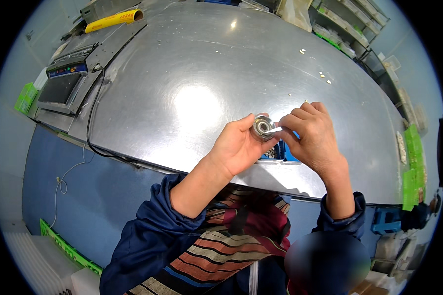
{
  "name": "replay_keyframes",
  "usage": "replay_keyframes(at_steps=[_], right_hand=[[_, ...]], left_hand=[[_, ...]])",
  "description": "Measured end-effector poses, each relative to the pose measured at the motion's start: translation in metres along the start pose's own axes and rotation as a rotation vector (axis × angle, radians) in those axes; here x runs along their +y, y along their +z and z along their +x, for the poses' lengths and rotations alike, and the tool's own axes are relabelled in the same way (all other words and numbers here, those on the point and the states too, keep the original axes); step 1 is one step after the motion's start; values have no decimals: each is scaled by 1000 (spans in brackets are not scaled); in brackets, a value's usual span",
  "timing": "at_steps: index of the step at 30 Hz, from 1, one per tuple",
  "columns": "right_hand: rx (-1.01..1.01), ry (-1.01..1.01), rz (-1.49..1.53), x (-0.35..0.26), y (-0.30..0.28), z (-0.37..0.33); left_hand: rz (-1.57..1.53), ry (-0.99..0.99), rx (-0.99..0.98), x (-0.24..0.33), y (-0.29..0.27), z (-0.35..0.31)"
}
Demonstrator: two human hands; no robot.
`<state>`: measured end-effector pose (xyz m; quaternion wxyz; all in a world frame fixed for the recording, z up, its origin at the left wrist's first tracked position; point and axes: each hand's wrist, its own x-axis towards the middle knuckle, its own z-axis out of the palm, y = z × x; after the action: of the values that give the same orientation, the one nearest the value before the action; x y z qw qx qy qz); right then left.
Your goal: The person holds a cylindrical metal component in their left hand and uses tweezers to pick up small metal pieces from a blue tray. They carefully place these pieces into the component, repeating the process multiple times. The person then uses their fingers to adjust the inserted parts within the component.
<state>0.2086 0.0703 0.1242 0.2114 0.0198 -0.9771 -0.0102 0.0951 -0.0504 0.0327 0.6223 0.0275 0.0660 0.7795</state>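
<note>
Centre of frame: left hand (237, 146) gripped round silver metal part (263, 127), face up, likely steadying it; right hand (311, 133) pinched slim white pointed tool (273, 130) over it.

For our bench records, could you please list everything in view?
ring-shaped part: 1, silver, left hand
slim strip: 1, white, right hand
container: at least 1, blue, under hands
small pieces: several, greyish, inside
worktable: 1, silver, centre
fragments: several, pale, worktable
tube: 1, yellow, upper left
machine: 1, grey-black, left
cable: 1, black, left
basket: 1, green, left
crate: 1, green, lower left
plastic items: several, green, right
shelving: 1, grey, upper right
striped garment: 1, multicoloured, bottom
sleeves: 2, navy, bottom
left hand: 1, bare, centre
right hand: 1, bare, centre
</note>
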Motion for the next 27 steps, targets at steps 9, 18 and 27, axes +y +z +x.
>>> replay_keyframes(at_steps=[9, 18, 27], right_hand=[[176, 129, 64, -4, -1, -11], [268, 497, 409, -39, 38, -59], [336, 596, 482, -58, 65, -49]], left_hand=[[-62, 23, 11, 4, -3, 2], [-206, 135, 17, 9, -8, 10], [-216, 169, 61, 1, -8, 13]])
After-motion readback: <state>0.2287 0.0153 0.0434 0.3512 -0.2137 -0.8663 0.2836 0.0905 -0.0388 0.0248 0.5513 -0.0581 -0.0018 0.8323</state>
